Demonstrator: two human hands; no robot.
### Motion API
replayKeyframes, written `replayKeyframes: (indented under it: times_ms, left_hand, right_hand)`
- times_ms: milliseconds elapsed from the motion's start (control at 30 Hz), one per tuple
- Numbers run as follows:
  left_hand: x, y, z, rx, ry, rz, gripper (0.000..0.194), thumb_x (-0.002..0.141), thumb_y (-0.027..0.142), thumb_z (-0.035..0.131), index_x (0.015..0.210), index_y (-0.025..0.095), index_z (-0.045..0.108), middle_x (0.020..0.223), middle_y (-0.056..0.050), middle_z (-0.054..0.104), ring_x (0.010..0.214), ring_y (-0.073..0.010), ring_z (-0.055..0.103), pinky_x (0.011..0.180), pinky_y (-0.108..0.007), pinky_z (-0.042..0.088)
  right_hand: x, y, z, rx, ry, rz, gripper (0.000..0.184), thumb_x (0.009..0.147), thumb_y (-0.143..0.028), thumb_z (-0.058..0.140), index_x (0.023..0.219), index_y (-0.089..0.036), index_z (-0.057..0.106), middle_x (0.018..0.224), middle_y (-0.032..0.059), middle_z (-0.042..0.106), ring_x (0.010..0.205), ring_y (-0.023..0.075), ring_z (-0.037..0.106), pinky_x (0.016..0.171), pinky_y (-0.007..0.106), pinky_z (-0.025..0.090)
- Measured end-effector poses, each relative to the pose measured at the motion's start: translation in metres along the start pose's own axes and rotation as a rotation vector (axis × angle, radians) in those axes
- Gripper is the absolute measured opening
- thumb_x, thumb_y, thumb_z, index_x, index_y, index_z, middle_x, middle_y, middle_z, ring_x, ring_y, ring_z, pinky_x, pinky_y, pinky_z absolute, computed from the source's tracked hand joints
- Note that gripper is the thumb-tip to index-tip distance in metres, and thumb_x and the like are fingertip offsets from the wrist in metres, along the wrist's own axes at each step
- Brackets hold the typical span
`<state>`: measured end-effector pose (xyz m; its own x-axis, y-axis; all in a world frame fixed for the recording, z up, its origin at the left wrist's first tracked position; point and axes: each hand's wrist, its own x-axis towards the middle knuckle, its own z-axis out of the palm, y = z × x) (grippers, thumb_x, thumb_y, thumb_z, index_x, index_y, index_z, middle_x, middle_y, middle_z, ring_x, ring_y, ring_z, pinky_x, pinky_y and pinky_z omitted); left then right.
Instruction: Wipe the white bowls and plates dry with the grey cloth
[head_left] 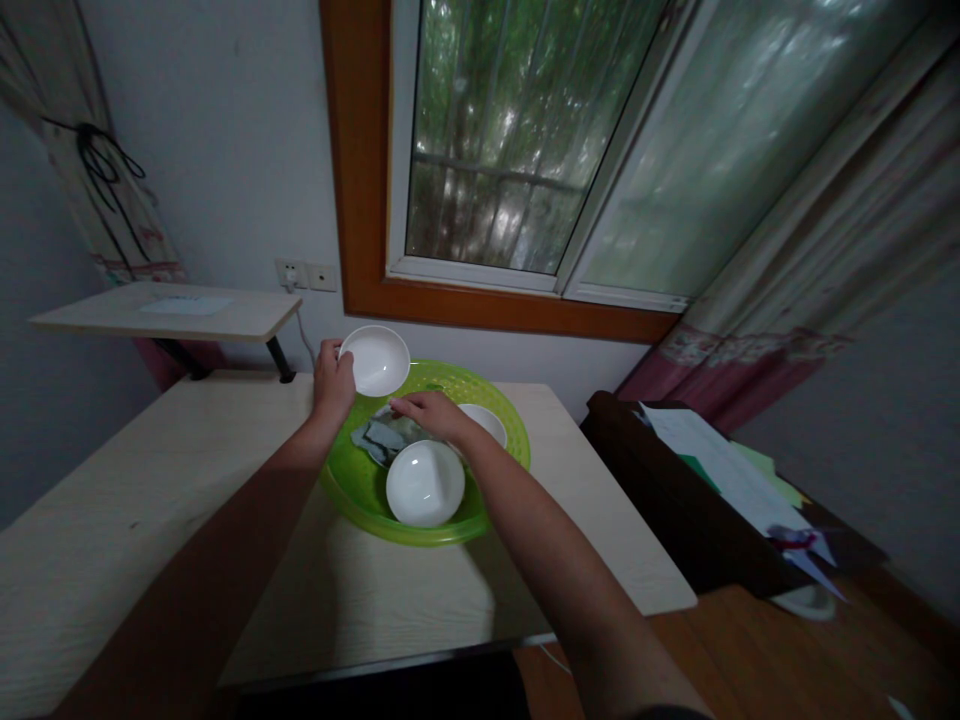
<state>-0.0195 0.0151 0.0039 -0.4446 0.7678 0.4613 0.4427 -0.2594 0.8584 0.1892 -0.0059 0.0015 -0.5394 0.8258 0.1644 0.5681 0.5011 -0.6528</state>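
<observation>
My left hand (334,378) grips the rim of a white bowl (377,362), tilted so its inside faces me, above the far left edge of a green plastic basin (435,535). Inside the basin my right hand (431,412) has its fingers closed at a crumpled grey-blue cloth (380,437). A second white bowl (425,485) sits in the near part of the basin. Another white bowl (486,424) lies at the right, partly hidden behind my right hand and wrist.
The basin stands on a pale wooden table (585,540). A raised shelf (180,312) with a paper on it is at the left. Beyond the table's right edge is a dark brown piece of furniture (660,500) with papers. A window (525,150) and wall sockets (306,275) are behind.
</observation>
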Motion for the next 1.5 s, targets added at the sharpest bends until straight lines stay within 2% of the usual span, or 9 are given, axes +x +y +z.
replayKeyframes:
  times_ms: [167, 300, 533, 667, 800, 1033, 1233, 1367, 1500]
  left_hand:
    - [0.001, -0.004, 0.004, -0.003, -0.057, 0.001, 0.030, 0.087, 0.035, 0.045, 0.111, 0.020, 0.054, 0.105, -0.009, 0.062, 0.100, -0.0258, 0.058, 0.092, -0.039, 0.045]
    - [-0.003, -0.001, 0.006, -0.017, -0.194, 0.040, 0.030, 0.087, 0.039, 0.044, 0.109, 0.022, 0.054, 0.105, -0.007, 0.063, 0.100, -0.0247, 0.059, 0.089, -0.038, 0.046]
    - [-0.011, 0.001, 0.011, -0.121, -0.468, 0.101, 0.035, 0.084, 0.045, 0.048, 0.110, 0.022, 0.055, 0.108, -0.004, 0.065, 0.100, -0.0218, 0.060, 0.088, -0.034, 0.047]
    - [-0.013, -0.001, 0.013, -0.128, -0.491, 0.109, 0.039, 0.086, 0.049, 0.049, 0.112, 0.021, 0.055, 0.110, -0.006, 0.065, 0.101, -0.0221, 0.060, 0.089, -0.035, 0.047]
    - [-0.015, 0.002, 0.012, -0.125, -0.493, 0.117, 0.041, 0.090, 0.052, 0.045, 0.114, 0.020, 0.055, 0.110, -0.007, 0.065, 0.101, -0.0221, 0.060, 0.090, -0.037, 0.049]
    - [-0.017, 0.006, 0.012, -0.229, -0.479, -0.086, 0.035, 0.092, 0.050, 0.043, 0.111, 0.023, 0.053, 0.105, -0.008, 0.063, 0.083, -0.0182, 0.063, 0.059, -0.028, 0.054]
    - [-0.017, 0.011, 0.015, -0.139, -0.558, -0.104, 0.015, 0.086, 0.030, 0.053, 0.093, 0.019, 0.059, 0.085, -0.005, 0.064, 0.072, -0.0144, 0.066, 0.056, -0.023, 0.053]
    - [-0.014, 0.008, 0.017, -0.110, -0.626, -0.107, 0.014, 0.084, 0.027, 0.052, 0.092, 0.019, 0.061, 0.084, -0.005, 0.065, 0.069, -0.0131, 0.066, 0.054, -0.021, 0.051]
    - [-0.015, 0.005, 0.016, 0.020, -0.716, -0.012, 0.018, 0.082, 0.026, 0.052, 0.095, 0.018, 0.064, 0.089, -0.005, 0.068, 0.064, -0.0124, 0.065, 0.051, -0.021, 0.048]
  right_hand:
    - [0.003, 0.008, -0.011, -0.050, 0.263, 0.061, 0.053, 0.100, -0.056, 0.041, 0.080, -0.018, 0.073, 0.081, 0.0039, 0.075, 0.077, 0.0150, 0.068, 0.075, 0.024, 0.046]
    - [0.005, 0.012, -0.013, 0.010, 0.418, 0.152, 0.041, 0.100, -0.053, 0.044, 0.104, -0.018, 0.066, 0.082, 0.0037, 0.075, 0.076, 0.0155, 0.069, 0.073, 0.024, 0.048]
    - [0.004, 0.014, -0.012, -0.171, 0.398, 0.186, 0.034, 0.097, -0.037, 0.051, 0.125, -0.019, 0.060, 0.109, 0.0092, 0.074, 0.099, 0.0229, 0.068, 0.088, 0.032, 0.050]
    - [0.003, 0.015, -0.016, -0.293, 0.347, 0.205, 0.032, 0.100, -0.034, 0.044, 0.115, -0.017, 0.067, 0.109, 0.0114, 0.074, 0.100, 0.0242, 0.068, 0.090, 0.032, 0.049]
    - [0.001, 0.010, -0.024, -0.416, 0.388, 0.296, 0.037, 0.102, -0.041, 0.041, 0.108, -0.016, 0.068, 0.102, 0.0151, 0.074, 0.094, 0.0268, 0.070, 0.085, 0.033, 0.049]
    - [-0.007, -0.007, -0.039, -0.535, 0.399, 0.409, 0.034, 0.103, -0.035, 0.038, 0.122, -0.014, 0.055, 0.102, 0.0192, 0.073, 0.092, 0.0313, 0.071, 0.078, 0.037, 0.050]
    - [-0.021, -0.009, -0.071, -0.650, 0.204, 0.461, 0.035, 0.104, -0.036, 0.035, 0.123, -0.013, 0.053, 0.110, 0.0201, 0.071, 0.099, 0.0290, 0.069, 0.083, 0.035, 0.049]
    - [-0.035, 0.007, -0.094, -0.707, 0.054, 0.421, 0.036, 0.103, -0.039, 0.036, 0.124, -0.016, 0.055, 0.115, 0.0189, 0.070, 0.101, 0.0276, 0.068, 0.083, 0.034, 0.047]
    - [-0.049, 0.026, -0.110, -0.705, -0.077, 0.413, 0.037, 0.102, -0.040, 0.040, 0.126, -0.017, 0.056, 0.114, 0.0175, 0.071, 0.098, 0.0256, 0.069, 0.080, 0.030, 0.045]
